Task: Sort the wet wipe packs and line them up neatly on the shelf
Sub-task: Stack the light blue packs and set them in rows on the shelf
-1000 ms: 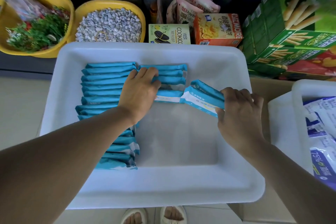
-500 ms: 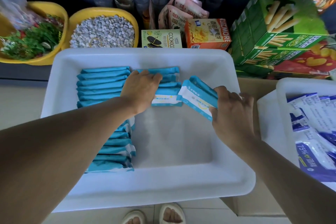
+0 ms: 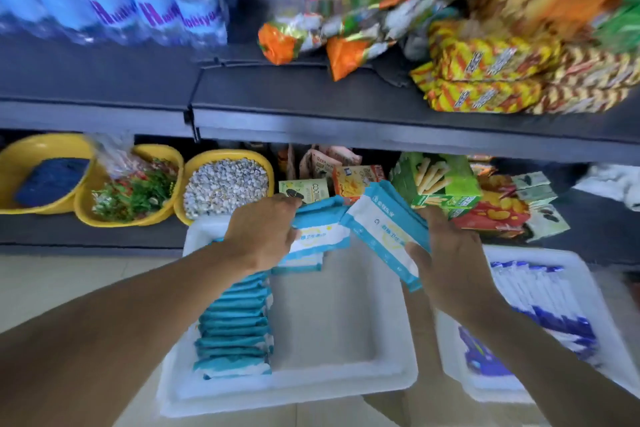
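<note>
Head: right hand (image 3: 446, 263) grips packs (image 3: 384, 236) above bin (image 3: 346, 381).

Counts on the shelf and floor
Three yellow bowls (image 3: 45, 152), two white trays (image 3: 346, 381), two hands (image 3: 263, 236), each holding teal wipe packs (image 3: 384, 236).

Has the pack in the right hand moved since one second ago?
Yes. The right hand has lifted its teal pack up out of the white tray; it now overlaps the green box behind the tray.
</note>
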Action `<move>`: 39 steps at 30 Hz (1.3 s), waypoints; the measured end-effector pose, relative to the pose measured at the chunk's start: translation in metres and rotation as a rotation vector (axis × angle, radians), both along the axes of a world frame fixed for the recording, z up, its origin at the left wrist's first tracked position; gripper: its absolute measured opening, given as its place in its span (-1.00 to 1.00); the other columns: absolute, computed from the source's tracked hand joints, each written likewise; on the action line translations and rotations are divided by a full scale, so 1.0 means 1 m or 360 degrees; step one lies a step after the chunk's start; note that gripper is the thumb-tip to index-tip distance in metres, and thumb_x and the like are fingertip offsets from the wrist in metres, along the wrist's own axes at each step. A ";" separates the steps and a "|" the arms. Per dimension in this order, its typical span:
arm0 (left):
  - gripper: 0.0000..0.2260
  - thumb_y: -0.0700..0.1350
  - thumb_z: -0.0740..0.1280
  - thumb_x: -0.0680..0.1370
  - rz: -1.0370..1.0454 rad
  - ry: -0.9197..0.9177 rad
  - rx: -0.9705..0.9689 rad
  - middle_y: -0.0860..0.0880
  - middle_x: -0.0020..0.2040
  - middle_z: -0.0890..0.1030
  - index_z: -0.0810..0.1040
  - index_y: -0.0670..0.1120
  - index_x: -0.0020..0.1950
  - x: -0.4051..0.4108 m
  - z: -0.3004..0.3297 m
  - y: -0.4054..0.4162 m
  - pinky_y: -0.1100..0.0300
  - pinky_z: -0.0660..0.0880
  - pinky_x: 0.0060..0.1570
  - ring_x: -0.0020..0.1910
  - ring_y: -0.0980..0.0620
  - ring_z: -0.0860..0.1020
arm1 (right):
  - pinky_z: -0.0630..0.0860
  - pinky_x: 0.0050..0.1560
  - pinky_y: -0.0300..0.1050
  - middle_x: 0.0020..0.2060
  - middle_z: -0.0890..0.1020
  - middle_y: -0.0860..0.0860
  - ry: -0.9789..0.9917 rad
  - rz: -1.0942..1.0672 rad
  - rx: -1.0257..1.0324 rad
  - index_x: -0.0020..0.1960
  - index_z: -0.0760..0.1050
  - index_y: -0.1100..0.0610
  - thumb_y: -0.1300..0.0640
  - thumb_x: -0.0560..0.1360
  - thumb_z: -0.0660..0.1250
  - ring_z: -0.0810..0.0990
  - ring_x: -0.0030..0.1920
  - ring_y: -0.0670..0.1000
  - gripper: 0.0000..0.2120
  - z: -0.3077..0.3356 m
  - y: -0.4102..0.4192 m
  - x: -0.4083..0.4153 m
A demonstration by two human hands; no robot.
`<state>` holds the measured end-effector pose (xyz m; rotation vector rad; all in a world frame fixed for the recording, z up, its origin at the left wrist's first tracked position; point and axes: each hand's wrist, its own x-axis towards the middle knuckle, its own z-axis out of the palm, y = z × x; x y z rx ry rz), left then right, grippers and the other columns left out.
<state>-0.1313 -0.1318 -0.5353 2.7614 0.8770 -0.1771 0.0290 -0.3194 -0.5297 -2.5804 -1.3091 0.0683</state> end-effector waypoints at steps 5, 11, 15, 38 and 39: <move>-0.66 0.04 0.24 0.58 0.0021 -0.0062 -0.0015 -0.04 0.18 0.55 0.36 0.02 0.34 -0.015 0.142 0.006 0.07 0.46 0.00 0.16 -0.10 0.51 | 0.43 -0.10 -0.03 0.04 0.58 0.15 0.0088 -0.0017 0.0117 0.29 0.32 0.14 0.09 0.53 0.26 0.55 0.01 0.20 -0.64 0.142 0.000 -0.005; -0.65 0.05 0.28 0.55 0.0043 -0.0244 0.0101 -0.07 0.15 0.55 0.33 0.03 0.30 -0.032 0.302 0.017 0.05 0.46 -0.01 0.15 -0.11 0.52 | 0.51 -0.14 0.02 0.00 0.60 0.08 -0.0003 0.0025 0.0191 0.30 0.30 0.07 0.08 0.53 0.29 0.58 -0.06 0.13 -0.63 0.299 0.003 -0.011; -0.70 0.00 0.31 0.54 0.0043 -0.0405 0.0139 -0.05 0.11 0.56 0.39 0.00 0.24 -0.039 0.389 0.023 0.10 0.44 -0.02 0.12 -0.08 0.52 | 0.49 -0.11 0.01 -0.01 0.60 0.11 -0.0129 0.0037 0.0323 0.29 0.34 0.10 0.12 0.51 0.30 0.57 -0.04 0.15 -0.63 0.376 0.002 -0.017; -0.67 -0.10 0.39 0.48 0.0224 -0.0747 0.0284 0.00 0.10 0.56 0.45 -0.02 0.22 0.063 0.568 0.134 0.02 0.45 0.11 0.05 -0.03 0.51 | 0.29 0.14 -0.03 0.20 0.55 0.04 -0.0643 0.0181 0.0325 0.39 0.29 0.00 0.11 0.53 0.21 0.46 0.20 0.13 -0.57 0.551 0.188 0.177; -0.69 -0.11 0.39 0.48 0.0231 -0.0755 0.0281 -0.01 0.09 0.57 0.46 -0.03 0.20 0.070 0.570 0.138 0.04 0.45 0.09 0.04 -0.03 0.52 | 0.29 0.15 -0.03 0.20 0.54 0.04 -0.0649 0.0207 0.0296 0.41 0.28 0.00 0.12 0.53 0.21 0.45 0.20 0.12 -0.55 0.551 0.201 0.187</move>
